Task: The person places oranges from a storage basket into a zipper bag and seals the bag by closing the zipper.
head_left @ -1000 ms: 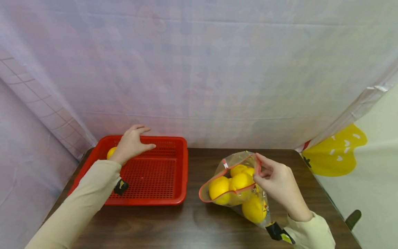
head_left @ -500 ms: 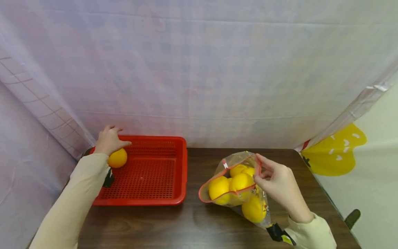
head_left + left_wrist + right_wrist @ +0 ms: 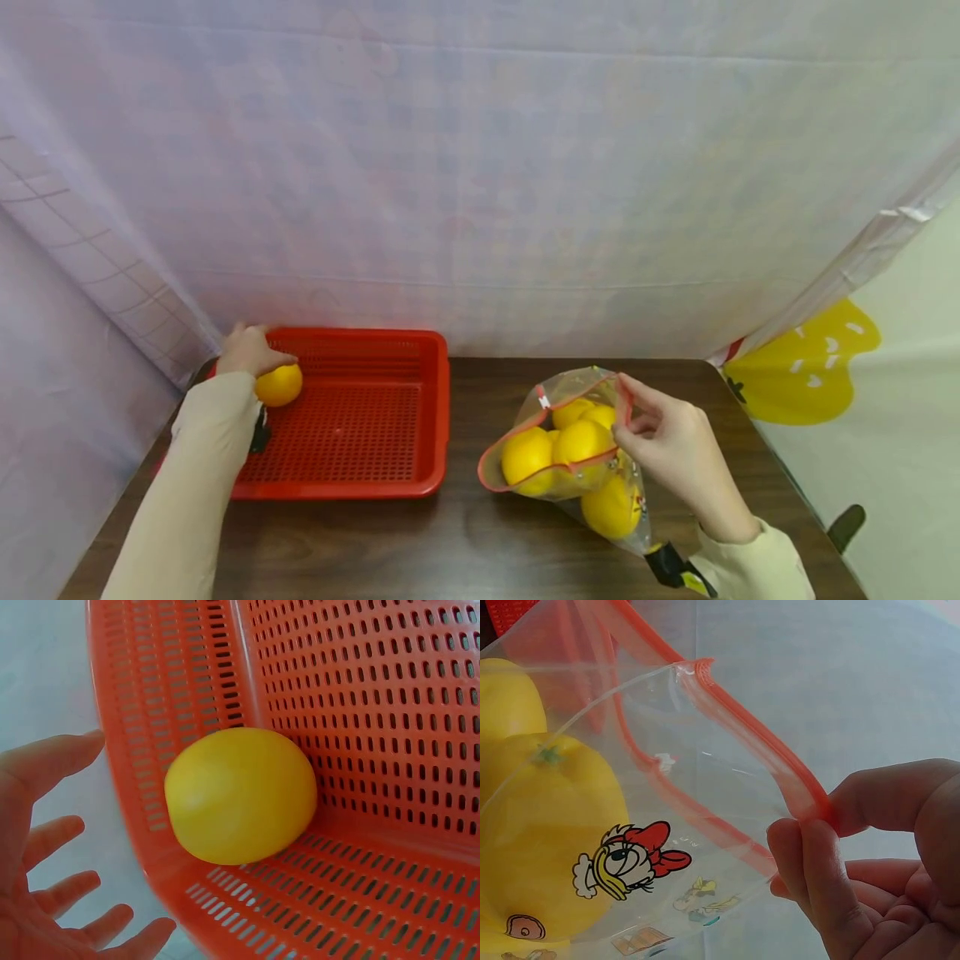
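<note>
My left hand [image 3: 246, 352] hovers over the back left corner of the red plastic basket [image 3: 438, 417]. In the left wrist view its fingers [image 3: 64, 892] are spread, apart from a round yellow citrus fruit [image 3: 240, 796] lying in that corner. On the right, a clear zip bag [image 3: 491, 471] with a red-edged mouth stands open, filled with several more yellow fruits [image 3: 582, 442]. My right hand [image 3: 670, 437] pinches the bag's mouth at its right end between thumb and fingers, as the right wrist view shows. Cartoon figures [image 3: 630, 859] are printed on the bag.
The basket and bag stand on a dark brown wooden table [image 3: 480, 533]. A pale curtain [image 3: 480, 208] hangs right behind the table, with more cloth at both sides. Small black camera mounts [image 3: 666, 565] sit at the wrists.
My left hand has moved left and slightly down, from above the basket's back middle to its back left corner beside the fruit. The right hand keeps its pinch on the bag.
</note>
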`<action>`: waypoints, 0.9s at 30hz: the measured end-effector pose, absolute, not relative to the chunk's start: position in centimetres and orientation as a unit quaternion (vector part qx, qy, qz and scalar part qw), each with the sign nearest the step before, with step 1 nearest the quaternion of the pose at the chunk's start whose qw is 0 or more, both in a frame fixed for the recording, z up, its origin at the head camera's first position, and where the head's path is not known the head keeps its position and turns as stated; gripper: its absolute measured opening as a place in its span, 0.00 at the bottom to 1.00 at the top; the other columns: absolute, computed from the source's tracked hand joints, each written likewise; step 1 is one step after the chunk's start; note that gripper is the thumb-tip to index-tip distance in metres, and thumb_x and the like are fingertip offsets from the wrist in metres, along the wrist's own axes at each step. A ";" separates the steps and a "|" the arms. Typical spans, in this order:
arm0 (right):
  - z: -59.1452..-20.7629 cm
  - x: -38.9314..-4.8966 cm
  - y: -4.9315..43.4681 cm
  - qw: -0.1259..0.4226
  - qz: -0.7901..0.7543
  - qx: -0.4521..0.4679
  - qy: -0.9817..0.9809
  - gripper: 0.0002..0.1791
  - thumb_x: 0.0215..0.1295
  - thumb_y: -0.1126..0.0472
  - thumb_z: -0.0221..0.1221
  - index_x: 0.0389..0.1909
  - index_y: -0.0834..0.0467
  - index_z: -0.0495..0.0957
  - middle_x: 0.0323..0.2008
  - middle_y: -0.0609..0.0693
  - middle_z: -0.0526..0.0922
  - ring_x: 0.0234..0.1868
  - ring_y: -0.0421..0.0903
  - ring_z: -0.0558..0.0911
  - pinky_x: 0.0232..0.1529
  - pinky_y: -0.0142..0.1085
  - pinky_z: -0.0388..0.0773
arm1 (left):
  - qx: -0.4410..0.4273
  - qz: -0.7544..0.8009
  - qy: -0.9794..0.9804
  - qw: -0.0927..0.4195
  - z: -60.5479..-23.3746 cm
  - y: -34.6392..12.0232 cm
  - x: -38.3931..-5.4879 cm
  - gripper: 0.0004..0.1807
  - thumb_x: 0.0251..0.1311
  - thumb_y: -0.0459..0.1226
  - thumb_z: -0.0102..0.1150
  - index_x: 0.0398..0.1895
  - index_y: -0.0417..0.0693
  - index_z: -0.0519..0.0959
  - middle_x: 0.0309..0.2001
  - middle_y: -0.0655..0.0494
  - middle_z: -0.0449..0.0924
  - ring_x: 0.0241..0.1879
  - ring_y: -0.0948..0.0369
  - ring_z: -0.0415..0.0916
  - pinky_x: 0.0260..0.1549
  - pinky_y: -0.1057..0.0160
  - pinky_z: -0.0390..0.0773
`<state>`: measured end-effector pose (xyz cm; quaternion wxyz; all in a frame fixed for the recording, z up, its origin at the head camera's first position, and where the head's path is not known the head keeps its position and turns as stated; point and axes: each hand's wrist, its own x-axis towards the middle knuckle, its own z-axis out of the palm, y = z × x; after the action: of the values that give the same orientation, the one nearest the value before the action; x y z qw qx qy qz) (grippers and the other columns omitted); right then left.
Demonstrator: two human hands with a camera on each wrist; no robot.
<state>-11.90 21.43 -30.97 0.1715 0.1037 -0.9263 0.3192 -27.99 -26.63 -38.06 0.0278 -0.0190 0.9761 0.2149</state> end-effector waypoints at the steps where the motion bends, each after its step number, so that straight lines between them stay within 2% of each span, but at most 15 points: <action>1: -31.0 -11.8 21.4 0.172 0.320 0.104 -0.926 0.27 0.46 0.72 0.61 0.52 0.68 0.73 0.38 0.63 0.82 0.19 0.33 0.77 0.20 0.27 0.74 | -0.016 0.212 0.977 0.029 -38.2 -26.8 -28.0 0.39 0.50 0.44 0.60 0.61 0.29 0.61 0.56 0.21 0.53 0.53 0.30 0.53 0.49 0.35 0.60; 8: -31.1 -11.6 21.5 0.177 0.314 0.104 -0.927 0.26 0.46 0.72 0.61 0.52 0.68 0.74 0.37 0.61 0.83 0.19 0.33 0.76 0.20 0.28 0.74 | 0.001 0.165 0.986 0.013 -39.5 -27.3 -27.5 0.37 0.46 0.47 0.61 0.55 0.27 0.66 0.50 0.26 0.67 0.52 0.33 0.58 0.48 0.37 0.60; 16: -31.1 -11.4 21.5 0.170 0.319 0.104 -0.926 0.27 0.46 0.73 0.60 0.53 0.68 0.73 0.36 0.61 0.83 0.19 0.33 0.76 0.20 0.28 0.74 | -0.025 0.189 0.980 0.062 -40.3 -27.1 -26.5 0.39 0.48 0.46 0.60 0.58 0.27 0.62 0.51 0.22 0.60 0.52 0.32 0.57 0.47 0.37 0.60; 27: -31.0 -11.2 21.3 0.176 0.324 0.103 -0.924 0.27 0.45 0.73 0.61 0.52 0.67 0.73 0.35 0.60 0.83 0.19 0.33 0.76 0.20 0.27 0.74 | -0.053 0.229 0.966 0.108 -41.2 -26.8 -26.3 0.40 0.47 0.42 0.60 0.61 0.31 0.57 0.51 0.22 0.56 0.45 0.31 0.60 0.42 0.38 0.65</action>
<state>-11.21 21.35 -30.97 0.1760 0.1031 -0.9238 0.3239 -26.29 -26.79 -41.15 0.1084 -0.0533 0.9658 0.2295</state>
